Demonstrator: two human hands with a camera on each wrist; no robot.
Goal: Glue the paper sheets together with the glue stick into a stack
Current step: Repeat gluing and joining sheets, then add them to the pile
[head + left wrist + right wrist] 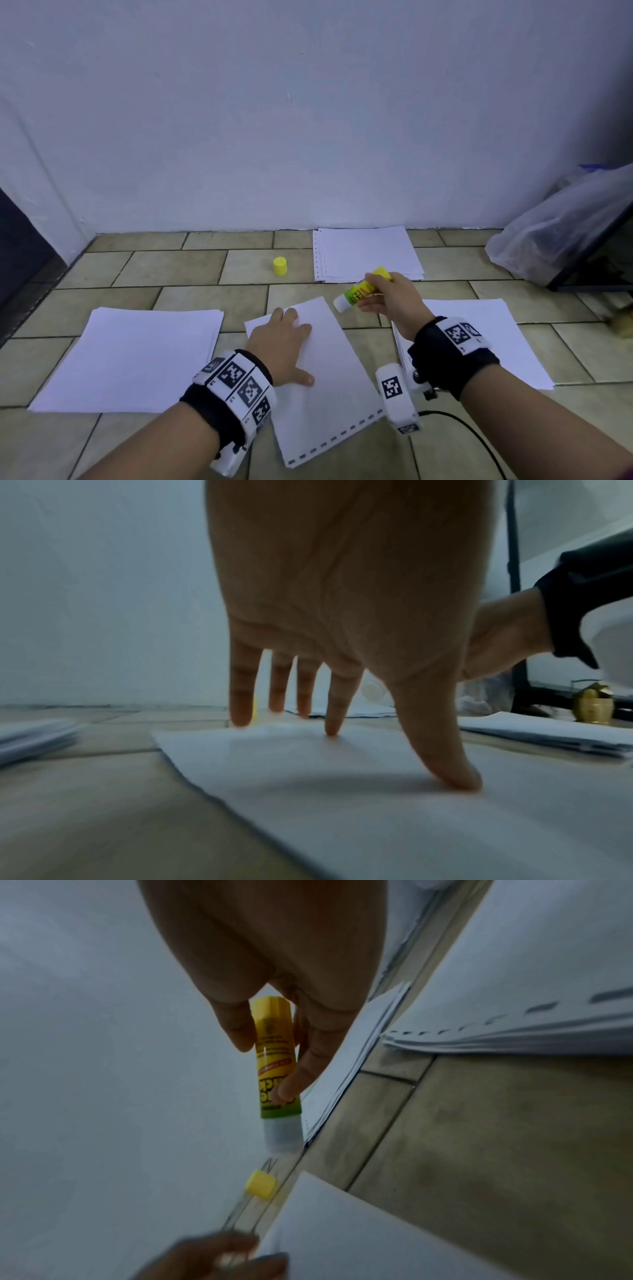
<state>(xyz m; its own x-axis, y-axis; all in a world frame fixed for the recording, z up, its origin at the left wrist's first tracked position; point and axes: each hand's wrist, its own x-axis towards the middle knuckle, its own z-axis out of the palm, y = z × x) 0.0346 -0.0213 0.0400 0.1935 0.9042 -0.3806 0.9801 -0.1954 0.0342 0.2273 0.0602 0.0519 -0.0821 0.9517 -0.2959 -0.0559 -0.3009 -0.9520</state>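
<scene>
Far left on the tiled floor [178, 270], a paper stack [133, 356]; next over, left hand [284, 346] spread flat, fingertips [331, 730] pressing the slanted middle sheet [329, 387]. Beyond, a yellow cap [280, 266] and a far stack [366, 253] by the wall. Right hand [394, 298] raised, pinching the uncapped glue stick [359, 291] above the floor, with a right stack [496, 339] under the wrist.

My left hand [287, 344] presses flat on the sheet [329, 383]. Just right of the sheet's far end, my right hand [394, 298] holds the uncapped glue stick [363, 289].
</scene>
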